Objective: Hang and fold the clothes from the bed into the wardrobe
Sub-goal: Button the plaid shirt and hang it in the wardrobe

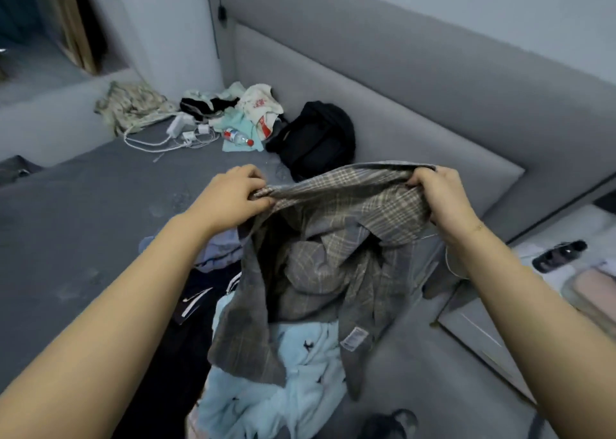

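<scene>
A grey plaid shirt [333, 238] hangs in the air over the grey bed [83, 212], stretched between both hands. My left hand [230, 195] pinches its upper left edge, and my right hand [443, 195] grips the upper right edge. The shirt's lower part droops onto a pile of clothes: a light blue garment with small dark prints [286, 372], a dark garment with white stripes [196, 298] and a pale lilac piece [216, 252]. No wardrobe is in view.
At the bed's far corner lie a black bag [316, 138], a water bottle [238, 137], white chargers with cables [176, 132], and more crumpled clothes [133, 105]. The padded grey headboard [416, 88] runs along the right. A bedside surface with a dark remote [560, 255] stands at right.
</scene>
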`<state>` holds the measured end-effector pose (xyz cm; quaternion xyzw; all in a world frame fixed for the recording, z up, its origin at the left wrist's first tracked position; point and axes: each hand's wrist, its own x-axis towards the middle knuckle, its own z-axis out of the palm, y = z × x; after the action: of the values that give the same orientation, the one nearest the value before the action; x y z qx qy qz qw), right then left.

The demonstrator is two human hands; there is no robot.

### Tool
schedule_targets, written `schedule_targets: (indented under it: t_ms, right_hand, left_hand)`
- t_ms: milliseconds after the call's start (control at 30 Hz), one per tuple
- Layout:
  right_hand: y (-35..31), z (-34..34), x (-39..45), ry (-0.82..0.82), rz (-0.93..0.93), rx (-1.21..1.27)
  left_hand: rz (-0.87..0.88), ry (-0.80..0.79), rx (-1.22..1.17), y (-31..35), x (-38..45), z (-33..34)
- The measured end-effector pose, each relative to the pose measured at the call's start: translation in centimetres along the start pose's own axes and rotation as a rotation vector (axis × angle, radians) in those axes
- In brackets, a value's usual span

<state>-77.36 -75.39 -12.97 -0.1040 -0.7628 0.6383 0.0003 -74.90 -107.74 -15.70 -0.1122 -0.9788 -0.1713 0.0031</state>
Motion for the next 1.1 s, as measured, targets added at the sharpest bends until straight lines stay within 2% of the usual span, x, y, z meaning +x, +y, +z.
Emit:
schedule_targets:
  t_ms: [167, 267, 333, 400, 500, 567, 633, 767, 833, 933, 1033, 1100]
  right_hand:
    - [-4.2, -3.9, -1.5, 0.075, -0.070, -0.084]
    - [-6.1, -6.0, -2.4, 0.102, -0.123, -0.011]
    - [-7.1, -7.6, -3.0, 0.126, -0.106, 0.060]
    - [-7.6, -10.0, -3.7, 0.047, -0.010, 0.246]
    - [-7.8, -14.3, -5.2, -0.229, 0.100, 0.486]
    - [-7.6, -17.4, -6.3, -0.268, 0.110, 0.537]
    - [-7.0, -20.5, -7.9, -0.216, 0.112, 0.601]
    - [-4.7, -26.9, -11.8, -0.032, 0.094, 0.723]
    - [-3.4, -29.9, -14.3, 0.022, 0.055, 0.779]
    - [-1.1, -34.4, -18.4, 0.165, 0.029, 0.846]
    - [1.2, -38.4, -23.2, 0.327, -0.044, 0.885]
    - [2.3, -41.1, -26.6, 0.420, -0.091, 0.937]
  left_hand:
    - [0.009, 0.167, -0.221, 3.1, 1.4, -4.8]
    - [0.054, 0.240, -0.358, 6.1, 2.7, -7.0]
    - [0.032, 0.225, -0.523, 8.4, 3.1, -8.2]
    - [0.004, 0.130, -0.773, 10.5, 3.2, -9.1]
    - [0.013, 0.022, -1.037, 13.7, 3.3, -9.4]
    - [0.009, -0.072, -1.192, 16.3, 3.6, -9.1]
    - [-0.016, -0.214, -1.384, 19.3, 3.9, -8.6]
    - [0.002, -0.377, -1.680, 25.1, 4.9, -6.1]
    - [0.023, -0.521, -1.789, 28.3, 5.6, -4.4]
    - [-0.077, -0.797, -1.899, 33.0, 6.4, -1.7]
    - [-0.159, -1.055, -1.830, 37.1, 6.7, 1.8]
    - [-0.129, -1.112, -1.702, 40.6, 6.6, 3.7]
